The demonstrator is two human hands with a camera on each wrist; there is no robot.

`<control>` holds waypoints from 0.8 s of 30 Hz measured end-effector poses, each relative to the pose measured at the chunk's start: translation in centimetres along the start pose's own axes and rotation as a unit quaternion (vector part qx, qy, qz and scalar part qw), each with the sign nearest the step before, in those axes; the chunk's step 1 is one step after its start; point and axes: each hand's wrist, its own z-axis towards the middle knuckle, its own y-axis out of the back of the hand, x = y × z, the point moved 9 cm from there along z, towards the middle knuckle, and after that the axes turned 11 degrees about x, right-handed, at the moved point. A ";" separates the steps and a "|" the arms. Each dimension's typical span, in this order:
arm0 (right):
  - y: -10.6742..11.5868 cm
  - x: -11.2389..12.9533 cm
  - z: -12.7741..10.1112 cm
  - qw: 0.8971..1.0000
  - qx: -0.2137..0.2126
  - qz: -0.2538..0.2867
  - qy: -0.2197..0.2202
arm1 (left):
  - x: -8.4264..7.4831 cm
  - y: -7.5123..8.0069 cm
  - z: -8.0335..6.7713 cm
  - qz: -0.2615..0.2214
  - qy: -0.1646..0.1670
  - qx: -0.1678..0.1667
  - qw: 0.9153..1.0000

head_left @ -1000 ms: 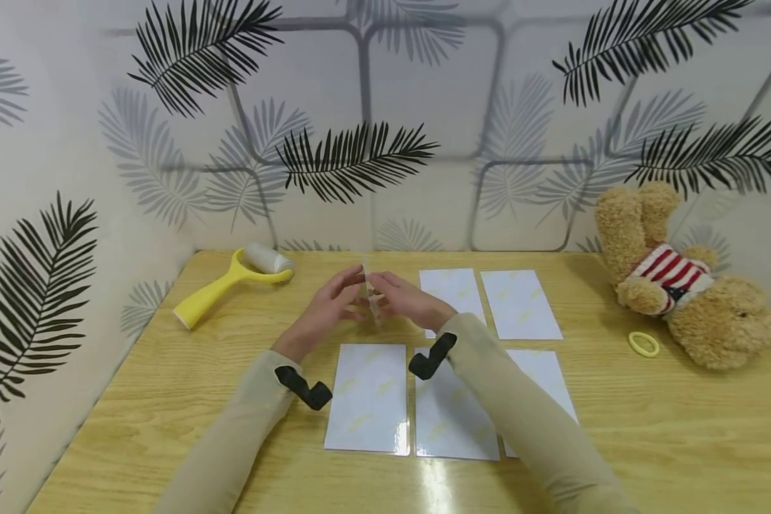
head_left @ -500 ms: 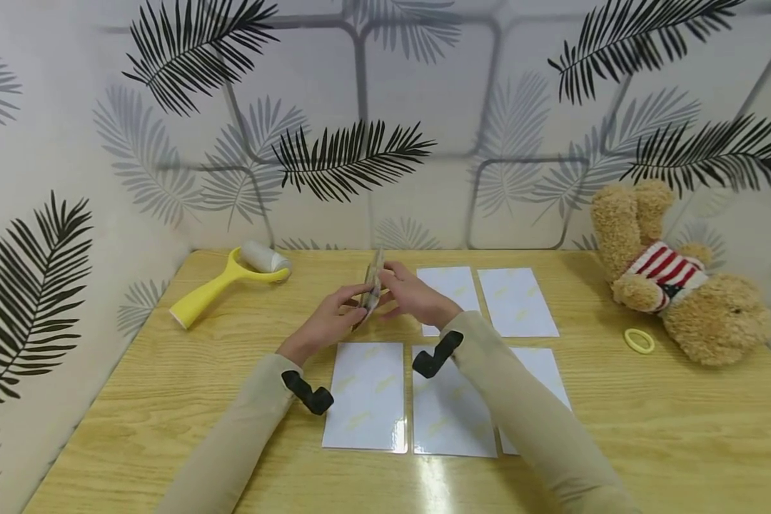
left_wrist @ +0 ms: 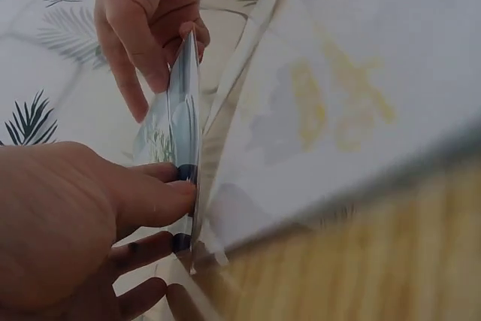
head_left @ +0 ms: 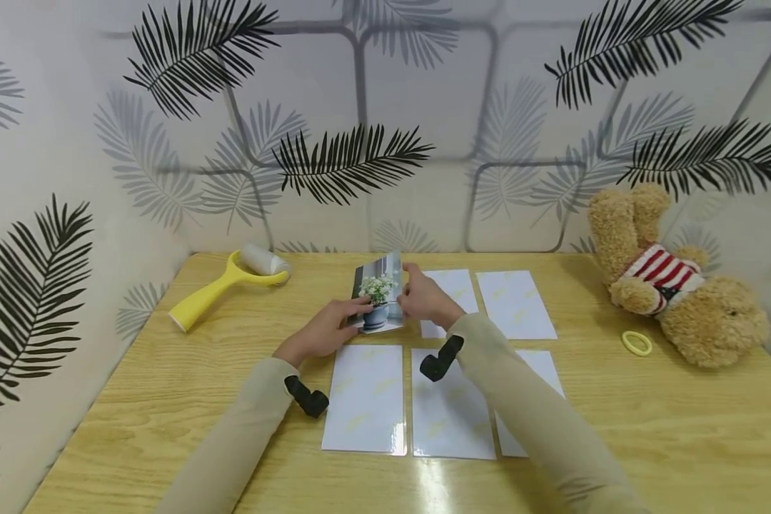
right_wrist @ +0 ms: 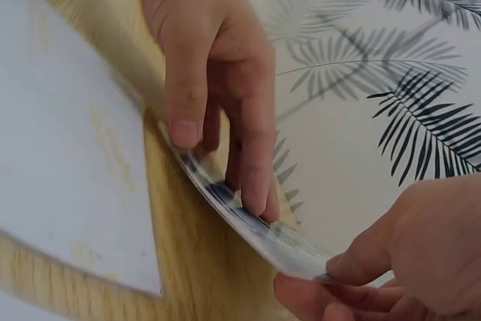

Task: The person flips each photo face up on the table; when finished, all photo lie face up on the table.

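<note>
A glossy photo card [head_left: 385,275] with white flowers in a blue pot is held up over the back middle of the table, picture side to the head camera. My left hand [head_left: 324,328] grips its lower left, thumb and fingers on either side, as the left wrist view shows. At the right edge, my right hand [head_left: 424,295] pinches a corner between thumb and fingers [right_wrist: 301,295]. Just below and to the right lie several white sheets with faint yellow marks, among them a front-left sheet [head_left: 363,400] and a back-right sheet [head_left: 516,305].
A yellow-handled lint roller [head_left: 199,298] lies at the back left of the wooden table [head_left: 167,400]. On the right are a teddy bear [head_left: 687,293] in a striped top and a small yellow ring [head_left: 637,343]. A patterned wall [head_left: 424,200] stands behind.
The card was edge-on between both hands a second ago. It has turned so that its flower picture now faces the head camera. The sheets on the table have stayed put.
</note>
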 end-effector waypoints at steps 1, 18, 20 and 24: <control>0.1 -0.1 0.0 1.000 -0.006 -0.026 -0.007 | -0.1 0.0 -0.1 0.012 0.000 0.001 1.000; -0.3 -0.4 0.8 0.975 -0.007 -0.213 -0.065 | 1.5 0.0 -0.6 0.023 0.013 -0.007 1.000; -0.3 -0.6 0.9 0.973 -0.006 -0.218 -0.069 | 1.5 0.0 -0.6 0.023 0.015 -0.006 1.000; -0.2 -1.0 1.2 0.973 -0.009 -0.220 -0.072 | 1.3 0.1 -0.7 0.022 0.024 -0.007 0.999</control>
